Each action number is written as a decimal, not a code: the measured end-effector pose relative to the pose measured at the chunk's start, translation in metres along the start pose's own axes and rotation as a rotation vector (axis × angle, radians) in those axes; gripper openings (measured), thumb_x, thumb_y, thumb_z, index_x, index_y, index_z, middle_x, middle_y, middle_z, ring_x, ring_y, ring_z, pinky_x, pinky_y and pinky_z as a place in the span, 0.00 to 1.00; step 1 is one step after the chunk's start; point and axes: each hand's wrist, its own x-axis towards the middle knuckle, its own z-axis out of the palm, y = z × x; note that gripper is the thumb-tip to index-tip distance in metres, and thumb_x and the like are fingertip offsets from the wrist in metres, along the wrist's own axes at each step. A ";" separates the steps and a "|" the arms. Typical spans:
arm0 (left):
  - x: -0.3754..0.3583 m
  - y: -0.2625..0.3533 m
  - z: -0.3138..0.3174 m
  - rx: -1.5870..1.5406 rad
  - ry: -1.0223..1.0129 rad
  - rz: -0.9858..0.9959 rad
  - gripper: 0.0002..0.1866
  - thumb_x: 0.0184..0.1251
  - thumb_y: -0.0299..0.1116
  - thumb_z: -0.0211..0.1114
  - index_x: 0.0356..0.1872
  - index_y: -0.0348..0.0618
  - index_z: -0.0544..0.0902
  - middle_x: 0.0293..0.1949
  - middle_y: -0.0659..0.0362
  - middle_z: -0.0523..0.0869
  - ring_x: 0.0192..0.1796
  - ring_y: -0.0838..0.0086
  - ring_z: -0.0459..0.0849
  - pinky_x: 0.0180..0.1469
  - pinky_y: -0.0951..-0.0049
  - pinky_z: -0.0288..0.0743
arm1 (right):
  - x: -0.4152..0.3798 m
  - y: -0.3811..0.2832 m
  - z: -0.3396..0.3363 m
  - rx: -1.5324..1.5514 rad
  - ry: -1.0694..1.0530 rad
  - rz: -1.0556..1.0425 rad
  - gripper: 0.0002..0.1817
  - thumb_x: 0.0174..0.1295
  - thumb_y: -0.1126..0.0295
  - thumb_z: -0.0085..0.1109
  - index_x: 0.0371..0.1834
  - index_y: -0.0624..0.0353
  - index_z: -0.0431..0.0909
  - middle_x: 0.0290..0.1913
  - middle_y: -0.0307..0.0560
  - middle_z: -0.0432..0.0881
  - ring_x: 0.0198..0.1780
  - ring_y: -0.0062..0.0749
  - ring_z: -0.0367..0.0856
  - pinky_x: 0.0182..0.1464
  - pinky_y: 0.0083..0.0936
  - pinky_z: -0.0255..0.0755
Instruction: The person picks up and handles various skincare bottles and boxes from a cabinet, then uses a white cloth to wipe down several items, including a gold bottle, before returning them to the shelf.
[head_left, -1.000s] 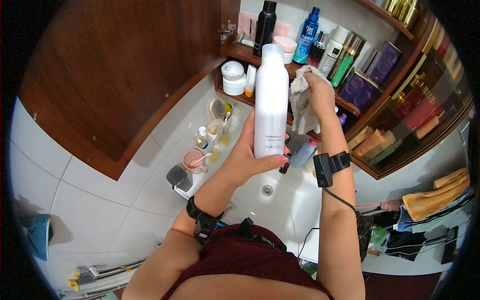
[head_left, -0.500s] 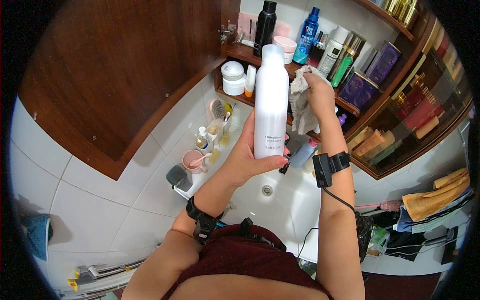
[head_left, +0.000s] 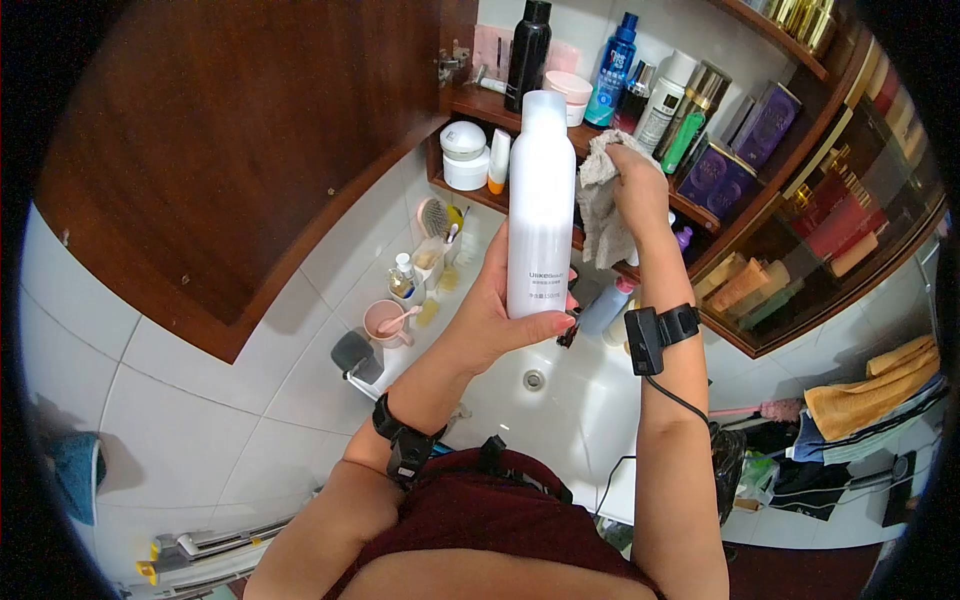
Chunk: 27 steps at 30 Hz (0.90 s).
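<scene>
A tall white spray can (head_left: 541, 215) with a translucent cap stands upright in my left hand (head_left: 490, 315), whose fingers wrap round its lower part. The can's small printed label faces me. My right hand (head_left: 640, 190) is closed on a crumpled grey-beige cloth (head_left: 606, 205) at the edge of the cabinet shelf; the cloth hangs down below the fingers. Just behind the cloth stand a white bottle (head_left: 664, 105) and a green-fronted bottle (head_left: 684, 140). The can hides part of the shelf edge.
An open wooden cabinet door (head_left: 250, 150) fills the left. On the shelf are a black can (head_left: 528, 60), a blue bottle (head_left: 611, 75), a pink-lidded jar (head_left: 568, 95) and purple boxes (head_left: 718, 180). Below lies a white sink (head_left: 540, 430), with a pink cup (head_left: 385, 320) at its left.
Almost nothing differs. Both hands keep their hold on the spray can and the cloth, with only a very slight shift of the view.
</scene>
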 end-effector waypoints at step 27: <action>0.001 -0.002 -0.001 -0.015 0.002 -0.010 0.54 0.49 0.23 0.75 0.74 0.55 0.47 0.53 0.51 0.76 0.50 0.66 0.82 0.42 0.69 0.83 | 0.000 0.001 0.003 -0.029 -0.003 0.010 0.22 0.49 0.84 0.52 0.49 0.58 0.80 0.51 0.51 0.82 0.53 0.47 0.79 0.54 0.37 0.73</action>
